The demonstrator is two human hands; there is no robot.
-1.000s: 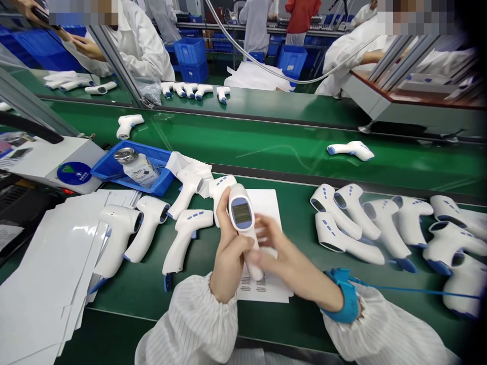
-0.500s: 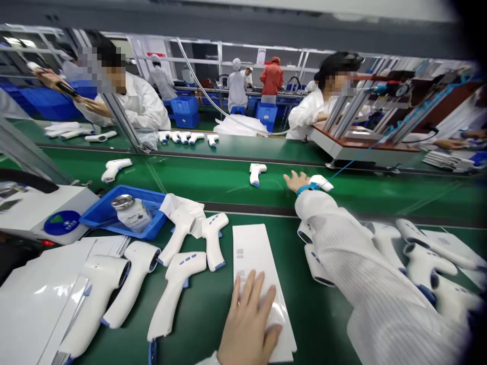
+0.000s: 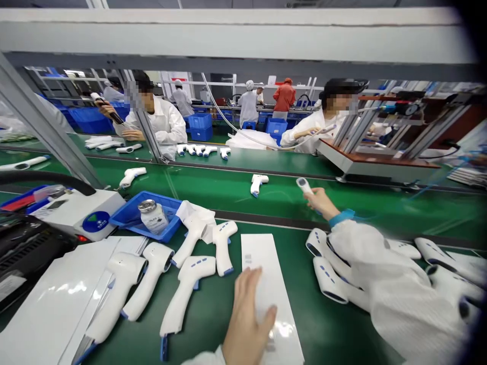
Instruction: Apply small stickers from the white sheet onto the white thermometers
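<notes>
My right hand [image 3: 320, 203] is raised over the far green belt, gripping a white handheld infrared thermometer [image 3: 305, 186] with its head up. A blue strap [image 3: 341, 218] circles that wrist. My left hand [image 3: 247, 319] lies flat with fingers apart on a long white paper strip [image 3: 268, 274]. Several white thermometers with blue triggers [image 3: 186, 289] lie on the near belt [image 3: 300, 324] left of the strip. More thermometers [image 3: 327, 279] lie to the right, partly hidden under my right sleeve [image 3: 395, 284]. Another thermometer [image 3: 257, 183] rests on the far belt [image 3: 213, 190].
A blue tray [image 3: 131, 218] holds a metal-capped bottle [image 3: 153, 217], with a white cloth [image 3: 196, 217] beside it. White sheets [image 3: 64, 299] are stacked at the left, near a white machine [image 3: 79, 213]. Co-workers in white [image 3: 158, 119] and blue crates [image 3: 200, 126] stand beyond the belts.
The thermometer held a second ago now lies on the far belt. My right hand has lifted another from that belt. My left hand has moved onto the paper strip.
</notes>
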